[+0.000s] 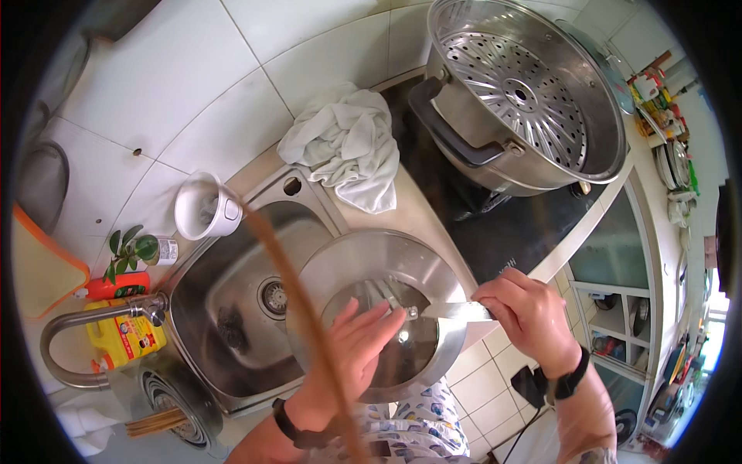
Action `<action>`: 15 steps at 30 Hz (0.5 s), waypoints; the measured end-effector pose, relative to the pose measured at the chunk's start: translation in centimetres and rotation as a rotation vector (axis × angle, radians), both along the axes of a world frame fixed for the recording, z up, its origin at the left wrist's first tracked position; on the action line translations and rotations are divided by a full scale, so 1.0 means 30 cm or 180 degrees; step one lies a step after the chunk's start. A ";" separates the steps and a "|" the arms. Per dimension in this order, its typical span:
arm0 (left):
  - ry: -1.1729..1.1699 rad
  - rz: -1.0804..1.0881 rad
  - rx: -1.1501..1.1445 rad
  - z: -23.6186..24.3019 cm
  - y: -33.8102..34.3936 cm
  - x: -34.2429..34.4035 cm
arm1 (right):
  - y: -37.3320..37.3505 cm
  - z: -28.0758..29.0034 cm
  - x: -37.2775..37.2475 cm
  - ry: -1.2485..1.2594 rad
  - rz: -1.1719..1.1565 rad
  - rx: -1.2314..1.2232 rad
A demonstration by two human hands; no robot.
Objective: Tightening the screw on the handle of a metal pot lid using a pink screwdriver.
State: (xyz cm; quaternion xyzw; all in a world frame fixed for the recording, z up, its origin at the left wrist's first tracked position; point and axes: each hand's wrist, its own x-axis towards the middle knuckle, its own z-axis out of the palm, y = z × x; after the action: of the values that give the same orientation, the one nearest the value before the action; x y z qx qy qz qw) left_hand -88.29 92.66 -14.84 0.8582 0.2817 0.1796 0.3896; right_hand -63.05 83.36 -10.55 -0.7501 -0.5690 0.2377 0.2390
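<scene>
The right hand (pixel 533 317) has its fingers (pixel 495 305) closed around the metal handle (pixel 460 311) of a round pan lid (pixel 382 309), gripping it at the lid's right rim. The left hand (pixel 352 348) lies flat with its fingers (pixel 379 315) spread apart and pressed against the glass centre of the lid, holding nothing. The lid is held tilted over the right part of the steel sink (pixel 232 301), its far edge near the desk (pixel 421 205).

The lid looks stiff and moderately heavy, a steel ring around a glass pane; the glass is probably breakable if knocked against the sink wall, and likely slick if wet. The handle seems the surest place to hold, with a flat palm steadying the pane.

Further out, a crumpled white cloth (pixel 348 143) lies on the desk behind the sink, and a large steamer pot (pixel 525 93) with a perforated insert stands on the dark cooktop (pixel 502 224). A white cup (pixel 205 207), a small plant (pixel 127 251) and a yellow bottle (pixel 124 336) sit beside the tap (pixel 85 329).

A blurred brown strand (pixel 301 309) crosses the view close to the camera and hides part of the left hand; what it is cannot be made out. The lid's underside and the sink floor beneath it are hidden, and the shelves at the right rim are too distorted to read.
</scene>
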 end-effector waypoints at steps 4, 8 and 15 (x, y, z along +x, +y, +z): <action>0.0067 -0.0244 -0.0025 0.007 0.013 -0.030 | 0.105 -0.055 0.102 -0.0506 0.1172 0.0478; 0.0120 -0.0177 -0.0046 0.017 0.007 -0.038 | 0.164 -0.097 0.127 -0.0883 0.1879 0.0791; 0.0259 0.0529 -0.0068 0.003 -0.041 -0.022 | 0.195 -0.162 0.140 -0.0707 0.2232 0.0990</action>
State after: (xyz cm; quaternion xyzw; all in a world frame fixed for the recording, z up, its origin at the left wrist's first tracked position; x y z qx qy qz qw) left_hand -88.95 91.45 -14.74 0.8342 0.3695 0.1733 0.3708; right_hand -58.85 89.21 -15.41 -0.4864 -0.8421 0.1333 0.1910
